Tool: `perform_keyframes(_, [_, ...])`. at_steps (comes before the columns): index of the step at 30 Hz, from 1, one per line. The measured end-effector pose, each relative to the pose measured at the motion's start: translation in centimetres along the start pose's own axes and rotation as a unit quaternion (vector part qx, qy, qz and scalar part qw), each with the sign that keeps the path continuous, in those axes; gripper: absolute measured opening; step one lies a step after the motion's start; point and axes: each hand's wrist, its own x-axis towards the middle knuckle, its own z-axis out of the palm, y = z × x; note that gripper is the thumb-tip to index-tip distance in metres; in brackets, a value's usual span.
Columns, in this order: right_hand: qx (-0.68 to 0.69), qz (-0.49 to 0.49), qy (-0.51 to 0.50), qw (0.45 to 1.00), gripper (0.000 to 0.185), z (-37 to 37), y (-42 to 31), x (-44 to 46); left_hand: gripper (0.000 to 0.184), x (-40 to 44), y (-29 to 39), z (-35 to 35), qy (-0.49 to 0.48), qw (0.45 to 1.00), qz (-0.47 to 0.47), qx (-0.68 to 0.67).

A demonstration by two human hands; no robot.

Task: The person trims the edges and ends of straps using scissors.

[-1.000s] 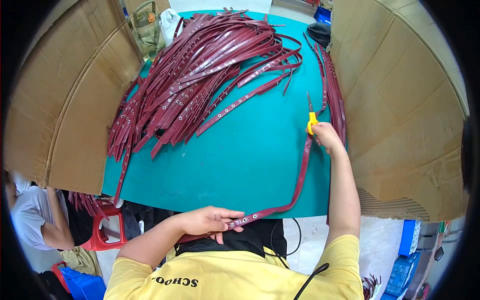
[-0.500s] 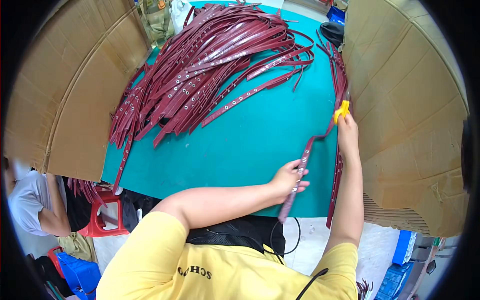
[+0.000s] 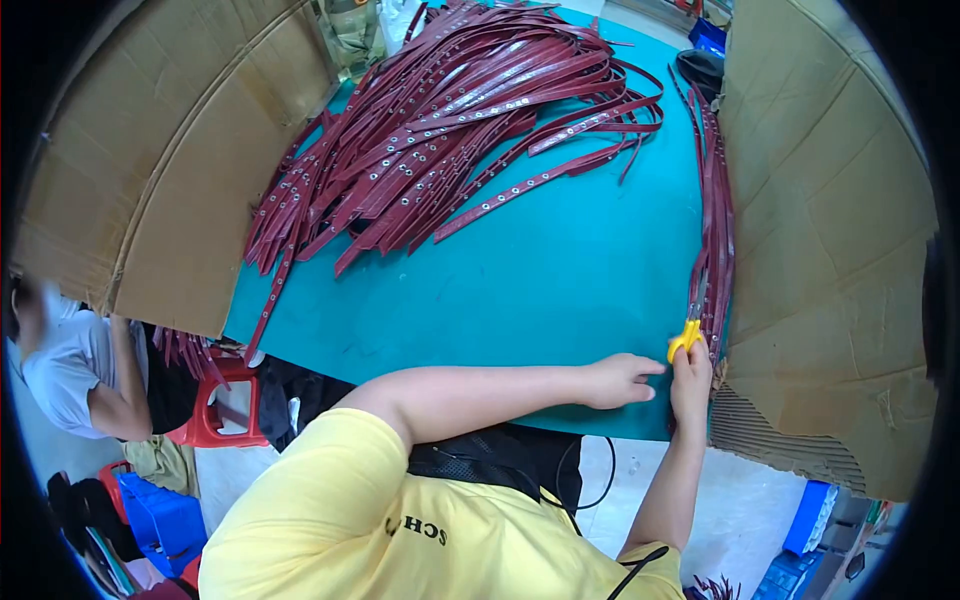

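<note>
Yellow-handled scissors point(image 3: 685, 341) are held in my right hand point(image 3: 691, 388) at the right edge of the table, blades pointing away over the row of dark red straps point(image 3: 718, 210). My left hand point(image 3: 622, 381) is just left of it, above the table's front edge, fingers spread and holding nothing. The large heap of dark red straps with metal eyelets point(image 3: 430, 130) covers the far left and middle of the green table top point(image 3: 520, 300).
Cardboard walls stand at the left point(image 3: 220, 170) and right point(image 3: 810, 220). A co-worker in a light shirt point(image 3: 65, 365) is at the lower left, near a red stool point(image 3: 232, 405). A black cable point(image 3: 612, 480) hangs below the table edge.
The strap once held between my hands now lies with the right-hand row. My left hand has let go and moved right; my right hand with the scissors has come nearer.
</note>
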Motion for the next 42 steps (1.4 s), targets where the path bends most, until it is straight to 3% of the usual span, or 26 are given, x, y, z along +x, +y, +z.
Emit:
perform_keyframes(1, [0.061,0.024,-0.030,0.997,0.023,0.0,1.9,-0.2,0.034,-1.9,0.1,-1.4,-0.004,1.000,0.006,-0.001])
perform_keyframes(2, [0.026,0.035,-0.030,0.999,0.025,-0.4,1.6,-0.5,0.034,-3.6,0.1,-3.1,0.022,0.998,0.024,0.055])
perform_keyframes(4, [-0.070,-0.039,0.094,0.992,0.026,-0.1,3.1,-0.5,0.034,-6.9,0.0,-7.5,0.091,0.976,0.054,0.190])
perform_keyframes(7, [0.009,0.016,0.094,0.995,0.026,0.2,2.2,-1.2,0.030,-10.5,0.6,-14.5,0.295,0.863,0.026,0.408])
perform_keyframes(9, [0.126,0.026,0.110,0.986,0.024,1.9,1.4,-1.7,0.027,-11.6,0.8,-18.2,0.356,0.797,-0.055,0.485])
perform_keyframes(12, [0.149,-0.014,0.090,0.985,0.022,4.9,-1.9,-2.9,0.019,-12.1,-0.5,-21.0,0.328,0.750,-0.175,0.547])
perform_keyframes(18, [0.255,-0.057,-0.028,0.965,0.020,10.0,-7.2,-4.9,0.015,-10.9,-1.6,-22.4,0.320,0.739,-0.200,0.558])
perform_keyframes(21, [0.278,-0.058,-0.077,0.956,0.018,11.5,-9.3,-5.7,0.016,-11.3,-2.6,-23.2,0.318,0.725,-0.164,0.588])
perform_keyframes(24, [0.354,-0.045,-0.121,0.926,0.016,12.5,-10.4,-6.6,0.015,-14.1,-1.2,-22.6,0.312,0.891,-0.116,0.308])
perform_keyframes(25, [0.390,-0.024,-0.142,0.910,0.017,12.8,-10.8,-7.1,0.014,-15.4,0.4,-21.5,0.276,0.939,-0.208,-0.004])
perform_keyframes(27, [0.460,0.013,-0.183,0.869,0.020,13.3,-11.8,-7.9,0.014,-18.5,2.3,-17.9,0.256,0.943,-0.161,-0.140])
perform_keyframes(29, [0.516,0.036,-0.224,0.826,0.028,13.9,-12.7,-8.9,0.014,-21.1,3.6,-14.9,0.236,0.931,-0.177,-0.215])
perform_keyframes(32, [0.509,0.007,-0.264,0.819,0.031,14.6,-13.5,-9.7,0.014,-23.9,5.3,-12.0,0.235,0.923,-0.181,-0.243])
perform_keyframes(36, [0.436,-0.016,-0.258,0.862,0.022,14.5,-15.0,-10.1,0.020,-25.7,6.1,-10.0,0.247,0.919,-0.134,-0.276])
perform_keyframes(42, [0.461,0.049,-0.228,0.856,0.016,14.2,-15.9,-10.7,0.026,-25.8,8.0,-9.1,0.203,0.940,-0.145,-0.232])
